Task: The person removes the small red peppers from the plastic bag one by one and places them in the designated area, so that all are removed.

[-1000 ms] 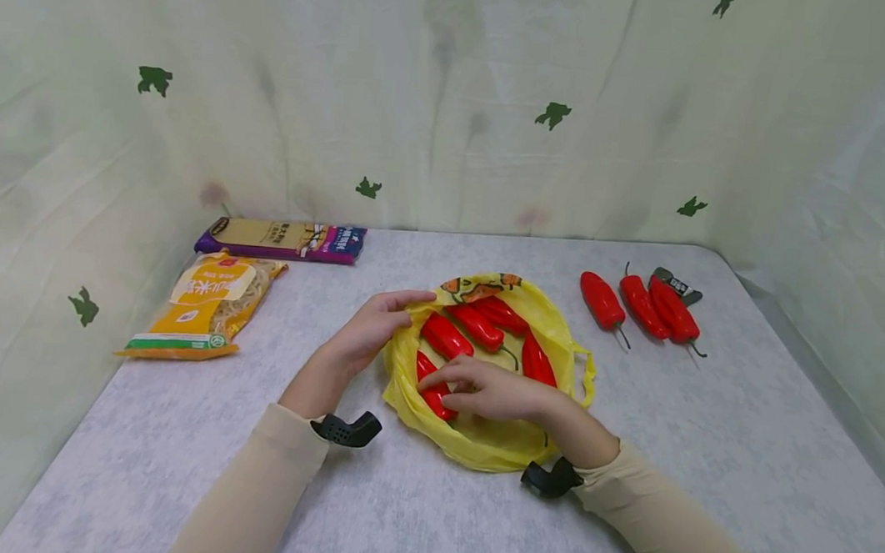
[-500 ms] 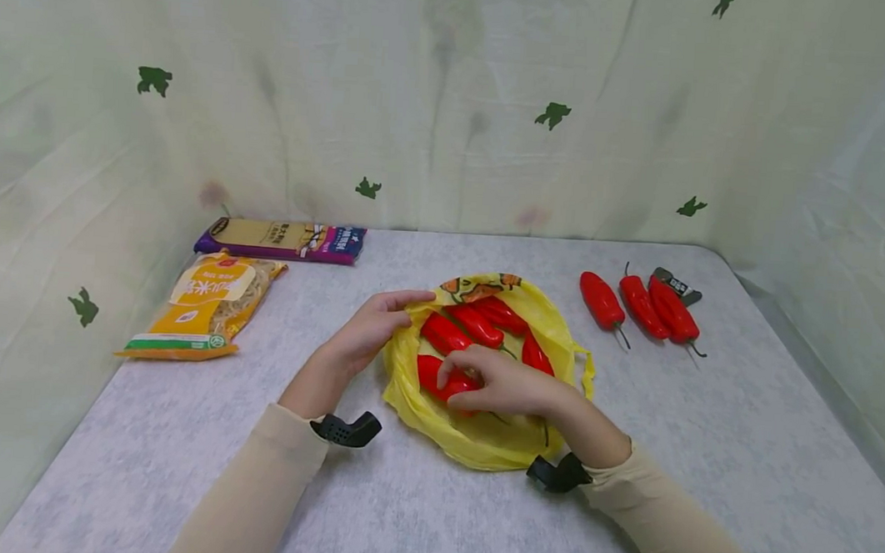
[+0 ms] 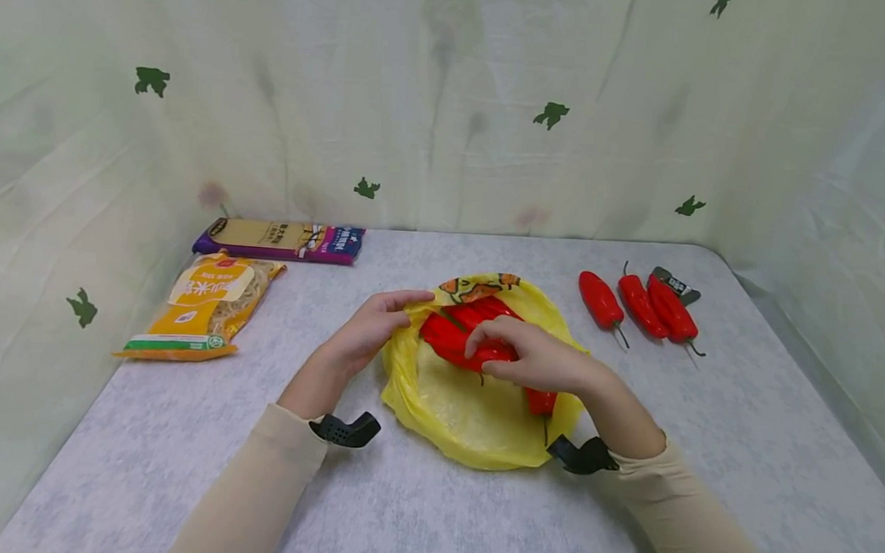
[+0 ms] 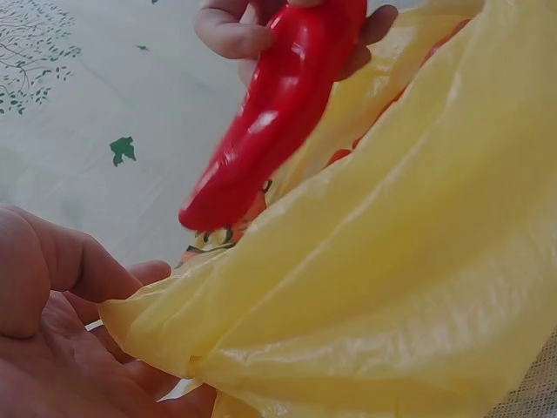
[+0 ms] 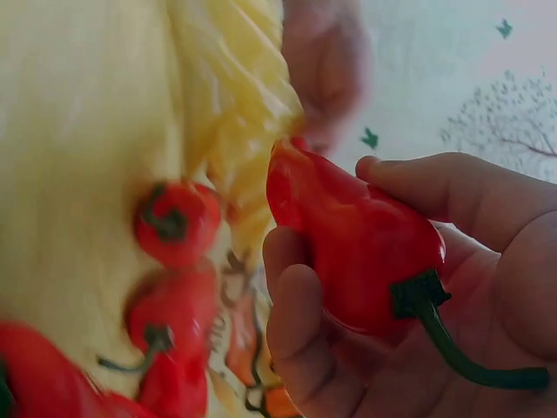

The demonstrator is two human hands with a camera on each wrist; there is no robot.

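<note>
Glossy red pepper (image 5: 365,244) gripped by the right hand (image 3: 532,352) over the yellow plastic bag (image 3: 441,440), whose ten-o'clock rim is pinched by the left hand (image 3: 364,331).
Probably light, stiff, slippery; best held round its broad shoulder, not by the stem (image 5: 452,348).

"What's the pose?"
"The beige-sleeved left arm (image 3: 251,484) and beige-sleeved right arm (image 3: 689,515) slant inward."
"And at their ends?"
"The bare left hand (image 3: 365,329) pinches; the bare right hand (image 3: 539,357) grips with curled fingers (image 5: 294,318)."
</note>
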